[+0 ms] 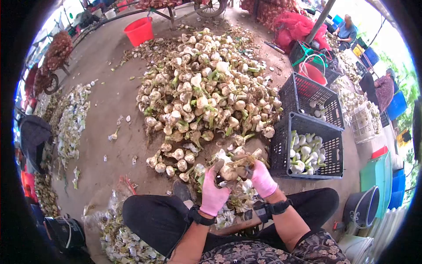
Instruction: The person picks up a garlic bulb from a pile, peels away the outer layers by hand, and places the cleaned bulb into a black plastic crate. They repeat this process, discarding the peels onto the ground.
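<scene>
In front of my lap, my left hand (214, 190), in a pink glove with soiled fingers, is closed around a garlic bulb (228, 172). My right hand (263, 179), gloved the same way, closes on the brown, stringy side of that bulb; whether a small tool is also in its fingers is hidden. Just beyond my hands rises a large heap of untrimmed garlic (206, 92), dirty and with short green stems. Loose bulbs (177, 155) lie at its near edge. Peeled skins (241, 198) are strewn below my hands, between my knees.
To the right, a black crate (274, 149) contains cleaned white bulbs, and another crate (288, 90) behind it holds a few. A red bucket (139, 31) stands beyond the heap. A dark bucket (371, 207) is at far right. Other people (347, 33) sit at upper right.
</scene>
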### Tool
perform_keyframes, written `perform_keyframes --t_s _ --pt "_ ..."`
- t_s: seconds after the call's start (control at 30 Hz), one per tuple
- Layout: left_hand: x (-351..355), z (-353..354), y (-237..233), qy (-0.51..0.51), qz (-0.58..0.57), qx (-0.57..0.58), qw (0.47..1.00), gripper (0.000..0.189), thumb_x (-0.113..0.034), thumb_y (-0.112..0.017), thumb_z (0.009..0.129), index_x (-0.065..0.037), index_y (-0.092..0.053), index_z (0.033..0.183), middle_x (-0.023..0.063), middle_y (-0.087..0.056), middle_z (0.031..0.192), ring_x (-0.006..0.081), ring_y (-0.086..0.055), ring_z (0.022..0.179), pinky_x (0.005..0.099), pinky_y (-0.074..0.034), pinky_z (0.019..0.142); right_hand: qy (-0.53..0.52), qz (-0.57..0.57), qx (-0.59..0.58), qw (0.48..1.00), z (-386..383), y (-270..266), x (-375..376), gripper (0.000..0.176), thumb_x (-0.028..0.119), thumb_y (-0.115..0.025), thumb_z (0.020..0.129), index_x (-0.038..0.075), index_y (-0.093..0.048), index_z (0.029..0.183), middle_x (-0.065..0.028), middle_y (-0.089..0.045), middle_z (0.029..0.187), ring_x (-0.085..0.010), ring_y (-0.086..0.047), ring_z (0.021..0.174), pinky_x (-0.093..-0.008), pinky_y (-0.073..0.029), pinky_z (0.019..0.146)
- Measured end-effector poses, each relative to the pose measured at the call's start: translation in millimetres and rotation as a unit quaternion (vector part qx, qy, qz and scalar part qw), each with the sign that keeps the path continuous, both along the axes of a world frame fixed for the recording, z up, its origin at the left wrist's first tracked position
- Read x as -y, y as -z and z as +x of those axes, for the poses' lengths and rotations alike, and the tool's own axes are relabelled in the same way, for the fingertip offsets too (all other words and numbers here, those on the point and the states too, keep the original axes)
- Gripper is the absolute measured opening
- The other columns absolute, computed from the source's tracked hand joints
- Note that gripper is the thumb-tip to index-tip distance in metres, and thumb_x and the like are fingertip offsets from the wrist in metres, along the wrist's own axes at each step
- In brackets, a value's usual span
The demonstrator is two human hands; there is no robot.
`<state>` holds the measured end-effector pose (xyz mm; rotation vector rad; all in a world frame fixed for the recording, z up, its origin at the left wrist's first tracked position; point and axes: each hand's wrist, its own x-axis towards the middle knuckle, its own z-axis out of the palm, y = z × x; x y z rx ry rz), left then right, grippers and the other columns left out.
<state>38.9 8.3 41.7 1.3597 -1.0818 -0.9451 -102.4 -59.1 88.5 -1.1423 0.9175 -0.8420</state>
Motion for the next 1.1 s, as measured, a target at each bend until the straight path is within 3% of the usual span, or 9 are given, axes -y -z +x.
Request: perform_keyframes --t_s 0.2,0.37,0.4,0.47,0.7,0.77,1.0,1.07,1.1 --pt "-11 8 -24 -0.009 -0.022 -0.032 0.999 0.06 -0.001 -0.072 0.067 0.003 -0.049 0.123 0.0121 -0.054 0.115 0.0221 -0.053 0.11 0.0321 -0.04 0.096 0.016 0.011 -0.014 1.0 22 -2 -9 0.03 0.019 -0.071 0.082 -0.002 -0.063 0.102 -0.0043 -0.066 0.092 -0.0108 -0.061 0.084 -0.0266 -0.049 0.075" --pt "-12 11 -12 0.039 0.031 -0.334 0.941 0.06 0.0 -0.071 0.07 0.004 -0.046 0.125 0.0112 -0.054 0.12 0.0186 -0.052 0.111 0.0302 -0.039 0.098 -0.035 -0.048 -0.094 0.994 10 -10 -8 0.029 0.02 -0.07 0.083 -0.002 -0.064 0.102 -0.006 -0.067 0.093 -0.0103 -0.059 0.083 -0.027 -0.048 0.074" --pt "-13 13 -10 0.039 0.031 -0.335 0.941 0.06 0.0 -0.071 0.07 0.004 -0.046 0.125 0.0112 -0.054 0.12 0.0186 -0.052 0.111 0.0302 -0.039 0.098 -0.035 -0.047 -0.095 0.994 4 -4 -6 0.029 0.02 -0.07 0.083 -0.002 -0.064 0.102 -0.006 -0.067 0.093 -0.0103 -0.059 0.083 -0.027 -0.048 0.074" --pt "-13 16 -13 0.07 0.019 -0.137 0.988 0.058 0.0 -0.07 0.072 0.004 -0.046 0.125 0.011 -0.055 0.118 0.0179 -0.052 0.111 0.0298 -0.039 0.098 -0.073 -0.134 -0.22 0.963 -2 4 0 0.03 0.019 -0.069 0.084 -0.001 -0.064 0.105 -0.0069 -0.068 0.096 -0.011 -0.059 0.085 -0.029 -0.048 0.077" --pt "-10 17 -26 0.088 0.032 -0.108 0.99 0.054 -0.007 -0.069 0.079 0.004 -0.045 0.126 0.011 -0.056 0.117 0.0178 -0.054 0.109 0.03 -0.041 0.096 -0.135 -0.175 -0.202 0.954 -9 -22 2 0.028 0.015 -0.066 0.086 -0.001 -0.063 0.108 -0.0077 -0.068 0.097 -0.0102 -0.058 0.086 -0.0304 -0.047 0.079" --pt "-10 17 -21 0.087 0.066 -0.229 0.967 0.054 -0.01 -0.068 0.083 0.005 -0.043 0.128 0.0102 -0.056 0.117 0.0167 -0.054 0.107 0.0293 -0.042 0.095 -0.123 -0.053 -0.152 0.979 -9 -28 -3 0.027 0.014 -0.065 0.086 -0.001 -0.063 0.108 -0.0075 -0.068 0.096 -0.0101 -0.059 0.088 -0.0293 -0.048 0.078" --pt "-10 11 -9 0.02 0.074 -0.276 0.958 0.056 -0.012 -0.066 0.086 0.004 -0.039 0.132 0.009 -0.052 0.122 0.0157 -0.052 0.11 0.0285 -0.043 0.095 -0.074 -0.106 -0.254 0.959 -12 20 -6 0.027 0.017 -0.067 0.084 0.0 -0.063 0.105 -0.0096 -0.068 0.099 -0.0202 -0.063 0.081 -0.0311 -0.049 0.073" --pt "-6 15 -3 0.049 0.021 -0.2 0.978 0.06 -0.012 -0.066 0.086 0.001 -0.035 0.136 0.0092 -0.052 0.123 0.0179 -0.051 0.113 0.0297 -0.041 0.098 0.018 0.161 -0.005 0.987 -8 21 -9 0.038 0.025 -0.069 0.084 0.004 -0.059 0.115 -0.0081 -0.069 0.099 -0.0261 -0.065 0.08 -0.0283 -0.049 0.072" --pt "-6 15 -2 0.05 0.021 -0.201 0.978 0.06 -0.012 -0.066 0.086 0.001 -0.035 0.136 0.0092 -0.052 0.123 0.0179 -0.051 0.113 0.0297 -0.041 0.098 0.019 0.161 -0.005 0.987 -9 21 -9 0.038 0.025 -0.069 0.084 0.004 -0.059 0.115 -0.0081 -0.069 0.099 -0.0261 -0.065 0.08 -0.0283 -0.049 0.072"
